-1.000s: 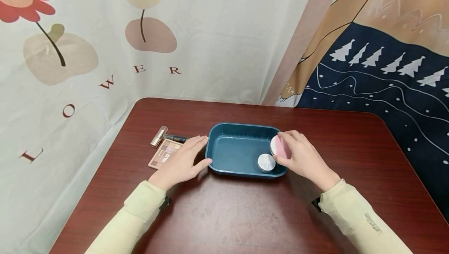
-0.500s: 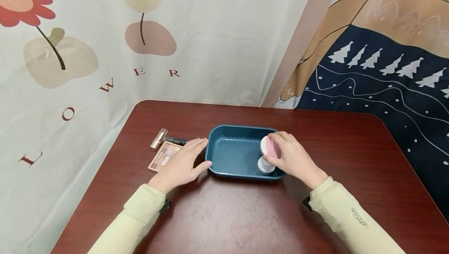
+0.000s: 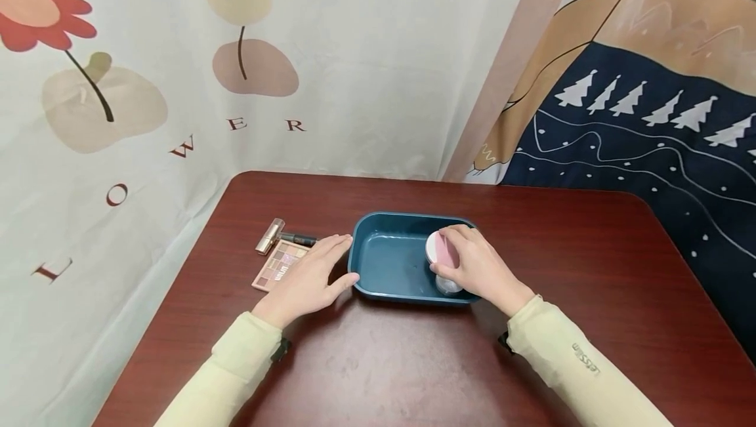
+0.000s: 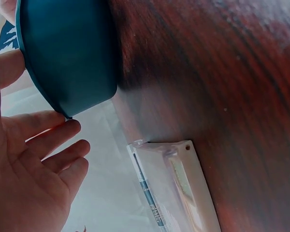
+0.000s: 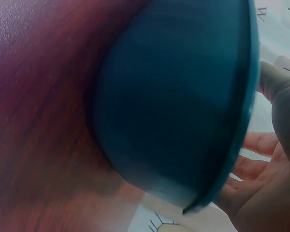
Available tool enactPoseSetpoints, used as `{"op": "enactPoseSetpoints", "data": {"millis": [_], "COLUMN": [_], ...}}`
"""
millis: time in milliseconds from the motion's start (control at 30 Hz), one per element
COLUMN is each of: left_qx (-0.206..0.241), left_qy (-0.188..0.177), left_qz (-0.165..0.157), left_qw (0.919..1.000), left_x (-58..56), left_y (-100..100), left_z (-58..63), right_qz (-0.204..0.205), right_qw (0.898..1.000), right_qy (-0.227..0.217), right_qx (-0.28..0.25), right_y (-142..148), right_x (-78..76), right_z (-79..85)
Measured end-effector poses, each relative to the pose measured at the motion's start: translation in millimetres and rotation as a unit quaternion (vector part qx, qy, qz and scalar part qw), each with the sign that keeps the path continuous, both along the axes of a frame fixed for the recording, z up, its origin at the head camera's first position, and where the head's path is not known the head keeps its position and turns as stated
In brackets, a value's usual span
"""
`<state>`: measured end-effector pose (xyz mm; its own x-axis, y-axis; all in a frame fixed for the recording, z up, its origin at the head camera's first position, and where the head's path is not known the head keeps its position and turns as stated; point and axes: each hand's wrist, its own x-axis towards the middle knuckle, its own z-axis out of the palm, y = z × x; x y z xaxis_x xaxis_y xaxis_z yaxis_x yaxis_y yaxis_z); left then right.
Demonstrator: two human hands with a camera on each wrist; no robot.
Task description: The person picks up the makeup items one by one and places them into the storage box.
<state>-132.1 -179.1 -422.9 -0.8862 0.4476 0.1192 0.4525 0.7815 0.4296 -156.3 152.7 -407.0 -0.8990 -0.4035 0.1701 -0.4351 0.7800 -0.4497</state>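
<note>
Teal tray [image 3: 386, 262]: one; pink case [image 3: 447, 252]: one, clamped in right grip [image 3: 480, 265]; left grip [image 3: 310, 281]: fingers apart

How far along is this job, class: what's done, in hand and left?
Apparently done: the silver container sits in the blue tray. In hand: the right hand grips the pink container in or above the tray; the left hand touches its end. Probably left: the palette, gold tube and dark tube on the table.
</note>
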Motion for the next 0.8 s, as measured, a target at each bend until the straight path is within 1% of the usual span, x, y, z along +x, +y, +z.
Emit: {"op": "enactPoseSetpoints", "data": {"millis": [267, 467, 600, 800], "left_qx": [0.003, 0.005, 0.006, 0.006], "left_qy": [-0.007, -0.003, -0.004, 0.003], "left_qz": [0.000, -0.002, -0.002, -0.003], "left_qw": [1.0000, 1.0000, 1.0000, 1.0000], "left_x": [0.6, -0.9, -1.6, -1.5], "left_y": [0.4, 1.1, 1.4, 0.2], "left_z": [-0.7, -2.8, -3.3, -3.3], "right_qz": [0.009, 0.012, 0.017, 0.027], "right_qw": [1.000, 1.000, 1.000, 0.999], "right_qy": [-0.009, -0.013, -0.022, -0.034], "right_qx": [0.013, 0.013, 0.015, 0.016], "right_y": [-8.4, -13.0, -15.2, -20.5], "right_x": [-1.7, -5.1, -6.3, -7.3], "right_z": [-7.1, -9.6, -10.7, -13.7]}}
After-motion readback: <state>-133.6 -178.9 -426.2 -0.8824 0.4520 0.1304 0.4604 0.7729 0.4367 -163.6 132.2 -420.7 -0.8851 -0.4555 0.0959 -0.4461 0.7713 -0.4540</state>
